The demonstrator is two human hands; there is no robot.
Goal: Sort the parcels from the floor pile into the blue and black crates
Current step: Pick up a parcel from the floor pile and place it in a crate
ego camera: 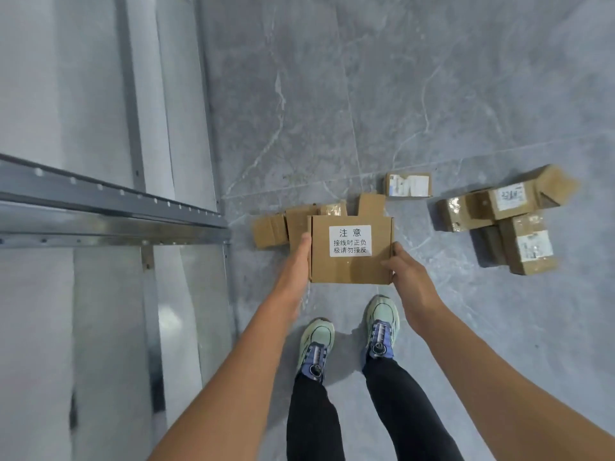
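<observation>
A flat brown cardboard parcel (349,271) with a white label printed in black characters is held level above the floor, in front of my feet. My left hand (298,261) grips its left edge, fingers tucked under it. My right hand (404,266) grips its right edge with the thumb on top. Behind the held parcel a few plain cardboard boxes (269,231) lie on the floor, partly hidden by it. To the right lies a cluster of taped, labelled parcels (499,221), and a small labelled box (408,184) sits alone. No blue or black crate is in view.
A grey metal shelving rack (109,221) with perforated beams fills the left side, its corner close to my left hand. The grey marbled floor (366,94) stretches ahead and to the right. My two feet in pale green shoes (349,331) stand just below the parcel.
</observation>
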